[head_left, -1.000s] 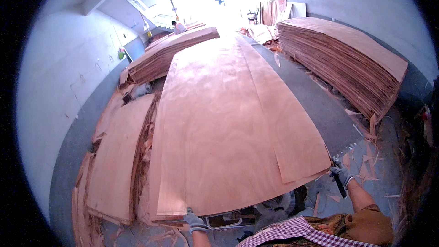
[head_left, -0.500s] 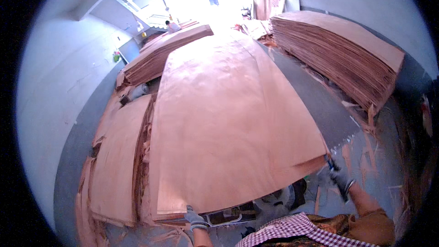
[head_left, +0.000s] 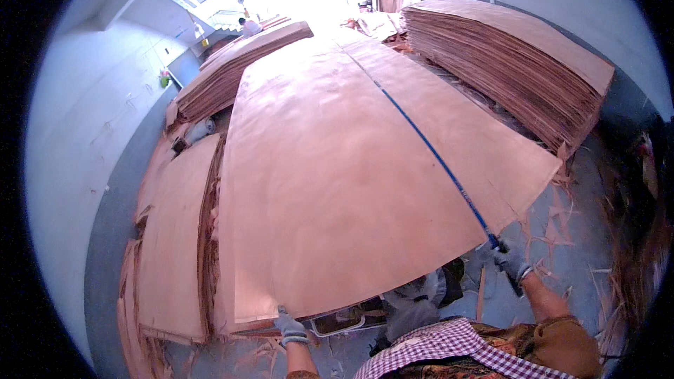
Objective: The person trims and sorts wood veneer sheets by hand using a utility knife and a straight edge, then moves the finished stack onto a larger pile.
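Observation:
A large thin wood veneer sheet [head_left: 330, 168] spreads out in front of me, its right part fanning toward the tall stack. My left hand [head_left: 289, 326], in a grey glove, pinches the sheet's near edge close to its left corner. A long, thin blue rod [head_left: 427, 142] lies across the sheet from its far end to its near right edge. My right hand [head_left: 511, 264], also gloved, is closed around the rod's dark near end, just off the sheet's edge. Part of the dark end sticks out below that hand.
Tall veneer stacks stand at the right [head_left: 512, 63] and far left [head_left: 239, 67]. A lower veneer pile [head_left: 179, 245] lies along my left. Torn veneer scraps [head_left: 558, 228] litter the floor. Under the near edge shows a white metal frame [head_left: 340, 332]. Another person [head_left: 249, 27] is far back.
The sheet's right part has swung out to the right and now covers the grey strip. The blue rod now shows on top of the sheet. My left hand keeps its corner.

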The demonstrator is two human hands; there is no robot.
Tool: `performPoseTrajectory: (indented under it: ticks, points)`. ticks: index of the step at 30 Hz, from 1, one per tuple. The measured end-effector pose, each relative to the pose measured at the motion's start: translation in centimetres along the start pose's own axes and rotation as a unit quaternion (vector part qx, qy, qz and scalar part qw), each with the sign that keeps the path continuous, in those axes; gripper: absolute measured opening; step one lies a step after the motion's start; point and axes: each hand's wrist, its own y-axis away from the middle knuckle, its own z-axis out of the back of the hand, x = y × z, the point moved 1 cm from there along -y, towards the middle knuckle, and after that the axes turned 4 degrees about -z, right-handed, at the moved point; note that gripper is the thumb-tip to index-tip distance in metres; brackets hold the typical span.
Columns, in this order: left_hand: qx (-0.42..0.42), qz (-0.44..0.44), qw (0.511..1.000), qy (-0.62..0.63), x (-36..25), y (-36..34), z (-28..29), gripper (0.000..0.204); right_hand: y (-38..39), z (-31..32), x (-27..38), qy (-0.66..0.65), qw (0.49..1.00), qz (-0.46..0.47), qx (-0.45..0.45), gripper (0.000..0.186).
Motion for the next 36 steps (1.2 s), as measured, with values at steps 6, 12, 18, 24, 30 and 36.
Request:
performPoseTrajectory:
  ticks: [6,12,18,24,30,36]
  points:
    - [0.014,-0.038,0.992,0.123,-8.5,2.9,-5.7,0.04,0.1,-7.3,3.4,-0.13,0.99,0.002,0.055,0.023]
    - [-0.007,-0.17,0.985,0.03,-14.7,-1.8,-2.7,0.04,0.8,-11.4,5.6,-0.196,0.97,-0.08,0.121,0.025]
    - [0.003,-0.192,0.98,0.046,-22.8,-2.4,-6.7,0.029,0.6,-13.2,6.9,-0.185,0.976,-0.052,0.102,0.028]
    - [0.011,-0.213,0.977,0.007,-23.2,-3.4,-4.4,0.027,0.9,-15.7,6.8,-0.23,0.969,-0.034,0.089,0.029]
    - [-0.044,-0.164,0.983,-0.063,-15.5,-3.8,3.6,0.025,0.2,-16.7,3.4,-0.057,0.996,0.072,0.004,0.02]
    - [-0.032,-0.124,0.981,-0.148,-12.2,3.5,6.3,0.032,2.5,-14.9,0.0,0.017,0.988,0.129,-0.085,0.018]
